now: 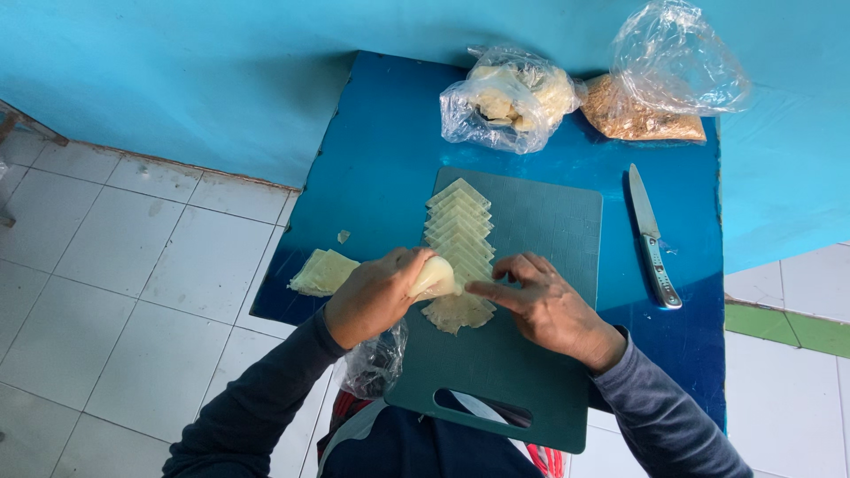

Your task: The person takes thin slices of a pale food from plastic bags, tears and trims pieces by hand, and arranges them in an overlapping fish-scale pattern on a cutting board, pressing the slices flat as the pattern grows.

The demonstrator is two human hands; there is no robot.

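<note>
Now our left hand (376,296) clamps a pale rolled wrapper (433,278); our right hand (542,305), fingers together, presses the wrapper row (459,252) running away from us.

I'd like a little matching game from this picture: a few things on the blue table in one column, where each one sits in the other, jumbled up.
Things:
1. knife
2. loose stack of squares
3. bag of crumbs
4. row of squares

Places:
A. far right corner of the table
B. on the cutting board
C. right of the board, on the table
D. left of the board, at the table's edge

Pairs: 1-C, 2-D, 3-A, 4-B
</note>
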